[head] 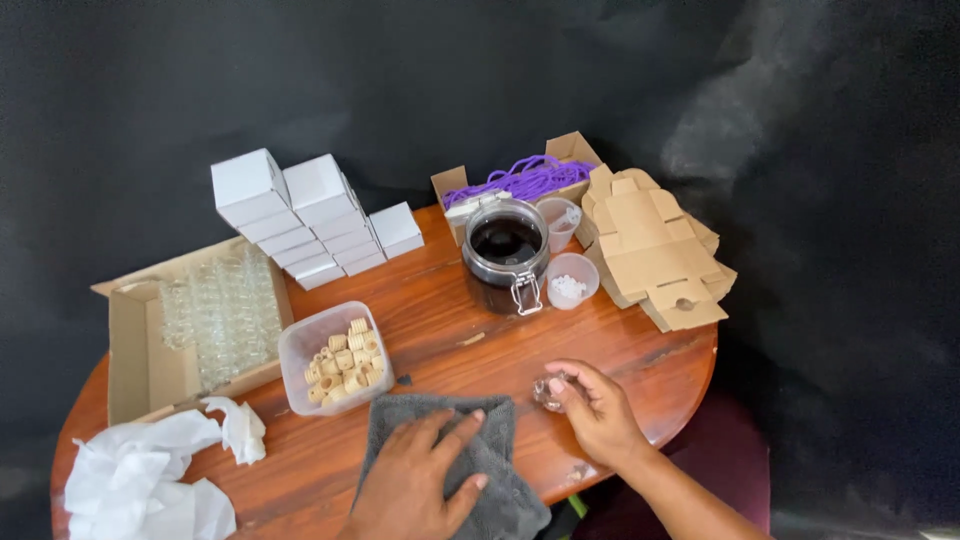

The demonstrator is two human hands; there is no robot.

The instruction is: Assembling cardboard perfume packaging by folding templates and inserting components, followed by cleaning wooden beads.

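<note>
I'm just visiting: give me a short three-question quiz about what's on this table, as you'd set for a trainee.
1. True or false: the left hand lies flat on the grey cloth.
2. What does the right hand hold? A) a small clear glass item B) a white box C) a purple cord
3. Fill in: the plastic tub beside the cloth holds ____ stoppers.

Key: 1 true; 2 A; 3 cork.

A black cloth backdrop [480,80] hangs behind the oval wooden table [640,350].
</note>
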